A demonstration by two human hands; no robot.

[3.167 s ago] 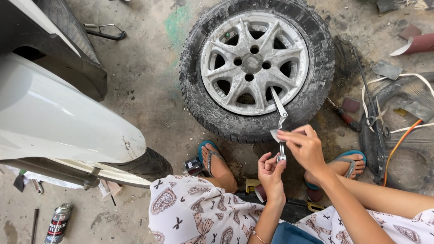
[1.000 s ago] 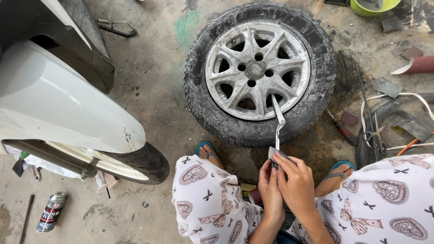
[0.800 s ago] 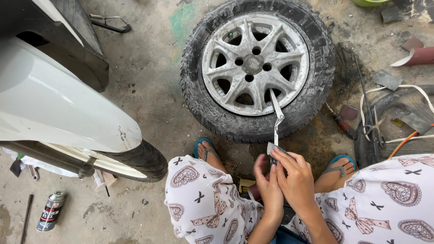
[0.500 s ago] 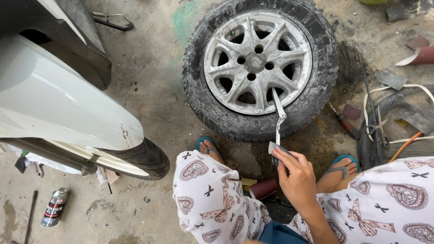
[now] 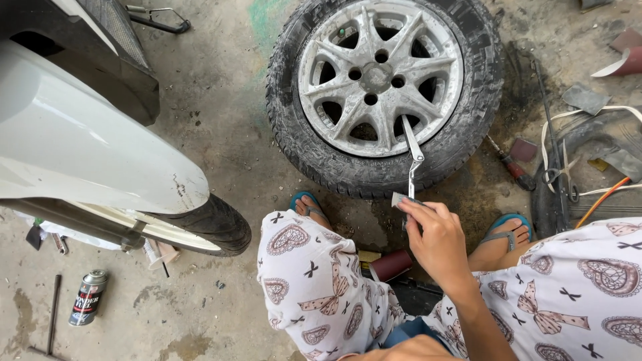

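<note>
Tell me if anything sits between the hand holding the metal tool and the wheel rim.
Nothing visible does. The right hand grips the metal tool at its near end, and the tool's far end already lies on the wheel rim, crossing only the tyre.

Stained, oil-dark concrete floor [image 5: 221, 134] in flat daylight

White scooter fender [image 5: 87, 154] over a black front tyre [image 5: 207, 224], left. Spray can [image 5: 87, 297] lying on stained concrete floor [image 5: 221, 134]. Screwdriver [image 5: 511, 167], scissors [image 5: 558, 175], possibly an orange cable [image 5: 602, 198], right.
</note>
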